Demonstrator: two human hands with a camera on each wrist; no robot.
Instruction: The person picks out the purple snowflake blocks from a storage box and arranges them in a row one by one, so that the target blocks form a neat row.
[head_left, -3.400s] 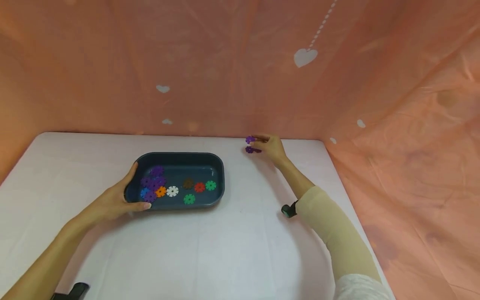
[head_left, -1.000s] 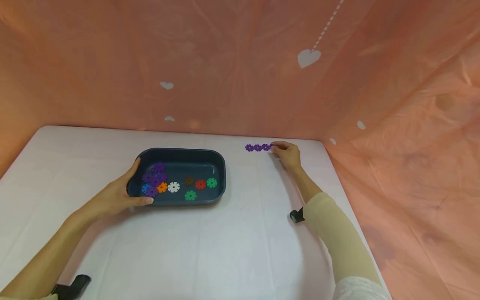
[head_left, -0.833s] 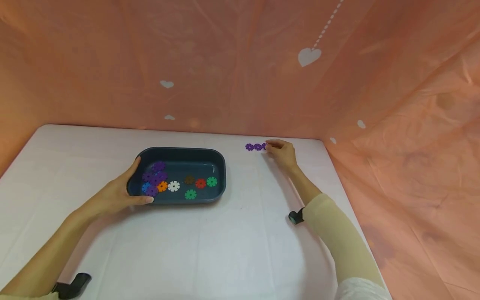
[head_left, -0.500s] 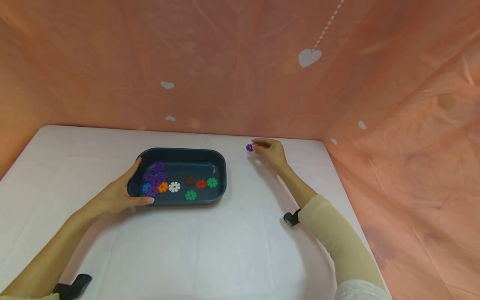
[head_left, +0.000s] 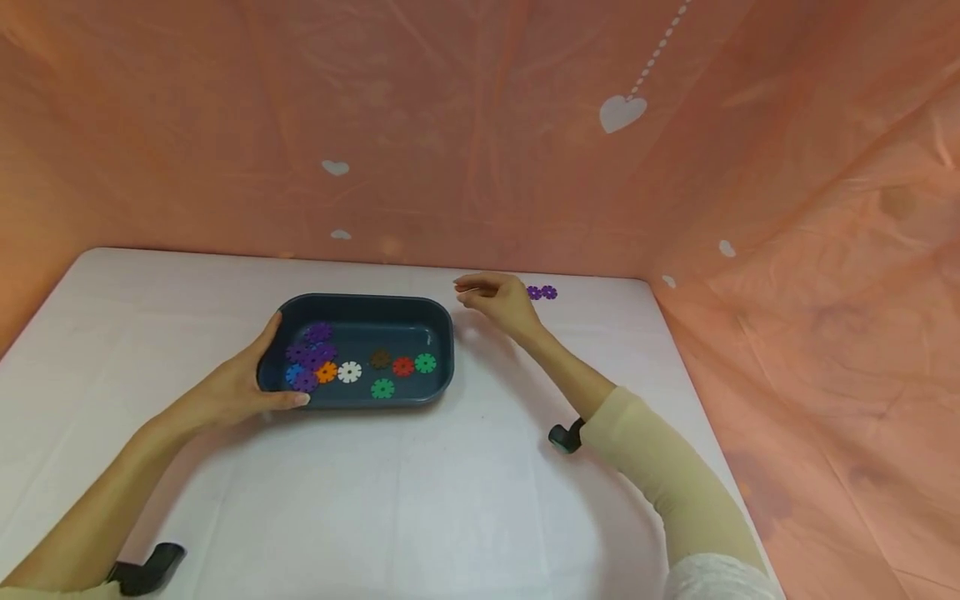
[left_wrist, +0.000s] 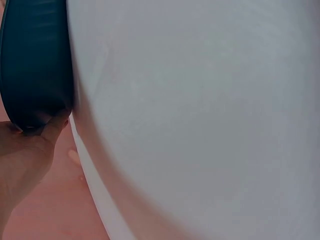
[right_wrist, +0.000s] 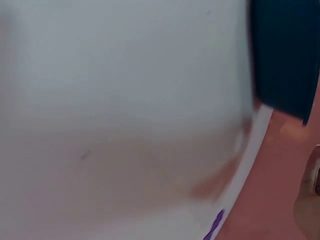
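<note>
Left hand (head_left: 232,392) curled round the rounded end of smooth dark-blue rectangular plastic tray (head_left: 442,333) on white table (head_left: 450,500). Right hand (head_left: 498,298) empty, fingers loosely bent, hovering between tray corner and 2 flat purple notched plastic discs (head_left: 542,292) near the table's far edge.

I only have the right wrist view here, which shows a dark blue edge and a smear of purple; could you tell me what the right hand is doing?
Observer: The right hand hovers above the table between the dark blue tray and the purple pieces; I see nothing in its fingers.
Operator: Thank you. What is that purple smear?
Observer: Flower-shaped purple pieces lying in a short row on the table near the back edge; two show beside the hand.
Operator: And the left hand?
Observer: The left hand grips the tray's near left corner, thumb on the front rim.
Operator: What is in the tray?
Observer: A purple cluster and single pieces in other colours.
</note>
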